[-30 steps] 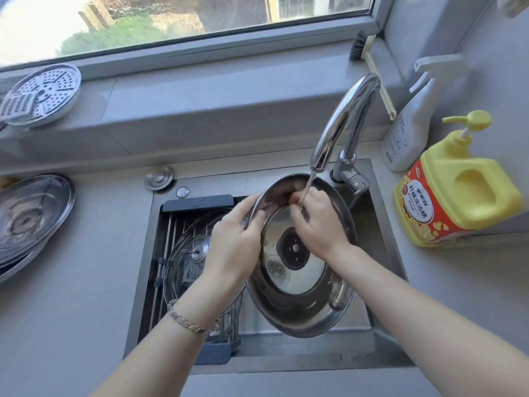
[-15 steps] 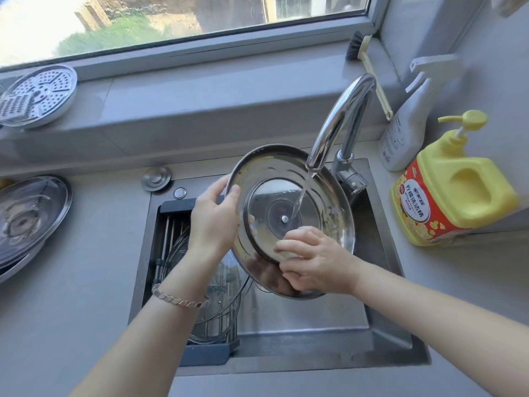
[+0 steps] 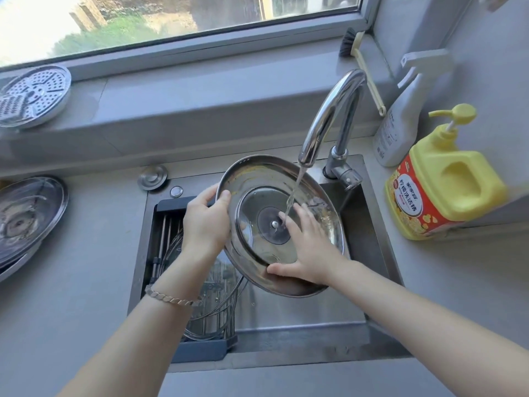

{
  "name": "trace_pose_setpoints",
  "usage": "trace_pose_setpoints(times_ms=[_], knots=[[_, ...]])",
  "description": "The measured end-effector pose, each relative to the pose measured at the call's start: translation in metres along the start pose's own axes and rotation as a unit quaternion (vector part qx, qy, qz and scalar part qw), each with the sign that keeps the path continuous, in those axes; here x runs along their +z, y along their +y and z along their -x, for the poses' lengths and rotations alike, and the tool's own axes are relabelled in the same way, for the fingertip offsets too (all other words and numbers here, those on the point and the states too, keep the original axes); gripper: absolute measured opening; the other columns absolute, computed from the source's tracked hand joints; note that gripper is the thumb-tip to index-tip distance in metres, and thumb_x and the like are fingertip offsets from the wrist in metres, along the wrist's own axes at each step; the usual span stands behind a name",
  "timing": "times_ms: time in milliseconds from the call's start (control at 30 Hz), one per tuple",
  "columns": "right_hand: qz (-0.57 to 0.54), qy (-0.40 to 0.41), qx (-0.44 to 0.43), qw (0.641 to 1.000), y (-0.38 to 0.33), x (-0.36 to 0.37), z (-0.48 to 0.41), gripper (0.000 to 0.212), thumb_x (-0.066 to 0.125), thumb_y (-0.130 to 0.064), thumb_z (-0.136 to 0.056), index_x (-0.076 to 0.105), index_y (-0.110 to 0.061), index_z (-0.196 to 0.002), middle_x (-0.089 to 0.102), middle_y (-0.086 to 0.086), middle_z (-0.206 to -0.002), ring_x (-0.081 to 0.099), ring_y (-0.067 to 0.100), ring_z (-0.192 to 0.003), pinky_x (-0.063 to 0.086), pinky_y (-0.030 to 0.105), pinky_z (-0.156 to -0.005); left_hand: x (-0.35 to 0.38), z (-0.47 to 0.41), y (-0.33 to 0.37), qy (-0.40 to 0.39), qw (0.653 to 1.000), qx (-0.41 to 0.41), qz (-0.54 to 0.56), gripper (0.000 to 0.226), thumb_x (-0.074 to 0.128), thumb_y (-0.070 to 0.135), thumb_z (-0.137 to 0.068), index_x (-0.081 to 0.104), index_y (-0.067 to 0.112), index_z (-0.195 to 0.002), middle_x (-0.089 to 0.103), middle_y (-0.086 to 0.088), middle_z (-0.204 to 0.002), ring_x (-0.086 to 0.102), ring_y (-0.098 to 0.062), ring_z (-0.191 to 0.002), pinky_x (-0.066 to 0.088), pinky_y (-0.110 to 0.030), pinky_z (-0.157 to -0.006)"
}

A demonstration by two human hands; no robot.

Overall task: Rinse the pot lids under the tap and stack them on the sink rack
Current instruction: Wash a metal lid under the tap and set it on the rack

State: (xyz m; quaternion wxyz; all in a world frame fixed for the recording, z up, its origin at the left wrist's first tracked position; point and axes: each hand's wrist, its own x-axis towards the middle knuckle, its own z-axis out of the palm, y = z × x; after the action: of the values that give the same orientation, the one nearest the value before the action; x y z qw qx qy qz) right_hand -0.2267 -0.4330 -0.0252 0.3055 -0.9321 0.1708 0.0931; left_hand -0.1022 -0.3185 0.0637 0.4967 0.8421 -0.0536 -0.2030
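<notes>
a grey kitchen bench [image 3: 71, 282] runs under a sunlit window [image 3: 171, 24], with a steel sink [image 3: 360, 239] set into it at centre. the chrome tap [image 3: 329, 110] arches over the basin from 1 o'clock, and a thin stream of water [image 3: 294, 190] falls from it onto the pot lid [image 3: 257, 176], which is held tilted over the sink just below the spout, inner face up. the left grip [image 3: 204, 224], a bracelet [image 3: 171, 298] on its wrist, pinches the lid's rim at its 9 o'clock edge, thumb on the inner face and fingers curled behind. the right grip [image 3: 306, 247] lies spread flat on the inner face, fingers straight under the stream, thumb stretched along the lid's 6 o'clock edge. the dark-framed sink rack [image 3: 171, 203] fills the basin's 9 o'clock half and carries a glass lid [image 3: 217, 296]. more lids [image 3: 28, 219] lie stacked on the bench at far 9 o'clock. a perforated steamer plate [image 3: 34, 96] leans on the sill at 10 o'clock. at 3 o'clock stand a yellow soap bottle [image 3: 446, 190] and a white spray bottle [image 3: 400, 118].
</notes>
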Motion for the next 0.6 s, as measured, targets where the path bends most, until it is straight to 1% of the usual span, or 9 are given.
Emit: trace_pose_setpoints(times_ms=[67,133,200,267,333,400,467,533,600], knots=[[0.02,-0.056,-0.039,0.998,0.012,-0.01,-0.004,0.104,0.056,-0.071,-0.071,0.008,-0.023,-0.15,-0.009,0.01,-0.157,-0.016,0.022,-0.144,-0.001,0.039,-0.117,-0.005,-0.004,-0.003,-0.005,1.0,-0.021,0.004,0.03,0.048,0.021,-0.093,0.066,0.03,-0.071,0.061,0.0,-0.074,0.054,-0.022,-0.072,0.043,-0.033,-0.07],[0.04,-0.07,-0.092,0.992,0.03,-0.022,-0.009,0.09,0.062,-0.057,-0.077,0.02,-0.022,-0.148,-0.002,0.01,-0.157,-0.008,0.019,-0.145,0.004,0.035,-0.119,-0.011,-0.006,-0.004,0.0,0.999,-0.035,0.008,0.031,0.049,0.019,-0.093,0.065,0.024,-0.067,0.056,-0.002,-0.066,0.049,-0.021,-0.066,0.041,-0.031,-0.064],[0.055,-0.069,-0.163,0.983,0.039,-0.033,-0.009,0.077,0.068,-0.046,-0.077,0.04,-0.014,-0.14,0.021,0.016,-0.153,0.014,0.024,-0.143,0.025,0.042,-0.114,-0.017,-0.007,-0.004,-0.006,0.999,-0.046,0.013,0.03,0.05,0.019,-0.094,0.065,0.022,-0.069,0.057,-0.002,-0.064,0.049,-0.021,-0.062,0.039,-0.028,-0.058],[0.1,-0.054,-0.203,0.972,0.046,-0.033,-0.011,0.064,0.066,-0.043,-0.073,0.059,-0.005,-0.124,0.048,0.024,-0.136,0.044,0.039,-0.127,0.045,0.053,-0.096,-0.019,-0.007,-0.005,-0.015,0.998,-0.056,0.024,0.028,0.05,0.019,-0.094,0.065,0.019,-0.071,0.059,-0.006,-0.07,0.051,-0.021,-0.063,0.039,-0.029,-0.059],[0.143,-0.054,-0.23,0.961,0.043,-0.03,-0.01,0.066,0.055,-0.051,-0.073,0.062,-0.006,-0.12,0.055,0.023,-0.129,0.051,0.042,-0.12,0.047,0.051,-0.094,-0.017,-0.005,-0.006,-0.014,0.998,-0.06,0.032,0.026,0.051,0.018,-0.094,0.065,0.017,-0.072,0.06,-0.009,-0.074,0.051,-0.021,-0.066,0.04,-0.03,-0.064],[0.148,-0.05,-0.206,0.966,0.03,-0.02,-0.007,0.077,0.05,-0.054,-0.077,0.044,-0.005,-0.136,0.034,0.023,-0.146,0.03,0.036,-0.138,0.028,0.042,-0.112,-0.013,-0.003,-0.009,-0.004,0.997,-0.067,0.037,0.028,0.051,0.018,-0.093,0.065,0.019,-0.069,0.059,-0.006,-0.068,0.051,-0.021,-0.061,0.039,-0.029,-0.06],[0.12,-0.077,-0.141,0.98,0.022,-0.009,-0.001,0.085,0.052,-0.05,-0.083,0.017,-0.008,-0.147,0.003,0.016,-0.156,-0.002,0.026,-0.145,0.004,0.034,-0.118,-0.009,-0.001,-0.013,0.006,0.998,-0.061,0.028,0.028,0.051,0.021,-0.093,0.063,0.019,-0.067,0.056,-0.006,-0.066,0.05,-0.021,-0.058,0.039,-0.03,-0.059],[0.063,-0.103,-0.09,0.989,0.018,-0.006,0.004,0.089,0.053,-0.047,-0.084,0.002,-0.013,-0.149,-0.015,0.008,-0.156,-0.017,0.019,-0.143,-0.004,0.033,-0.117,-0.009,-0.001,-0.014,0.01,0.999,-0.041,0.02,0.026,0.051,0.024,-0.091,0.061,0.019,-0.068,0.055,-0.009,-0.07,0.049,-0.021,-0.065,0.039,-0.034,-0.065],[-0.072,-0.113,-0.022,0.991,0.016,-0.009,0.006,0.092,0.056,-0.041,-0.084,-0.003,-0.018,-0.15,-0.022,-0.003,-0.155,-0.02,0.012,-0.142,-0.002,0.033,-0.118,-0.01,0.002,-0.014,0.016,0.999,-0.021,0.029,0.027,0.051,0.023,-0.091,0.062,0.021,-0.067,0.058,-0.007,-0.073,0.051,-0.02,-0.07,0.04,-0.035,-0.069]])
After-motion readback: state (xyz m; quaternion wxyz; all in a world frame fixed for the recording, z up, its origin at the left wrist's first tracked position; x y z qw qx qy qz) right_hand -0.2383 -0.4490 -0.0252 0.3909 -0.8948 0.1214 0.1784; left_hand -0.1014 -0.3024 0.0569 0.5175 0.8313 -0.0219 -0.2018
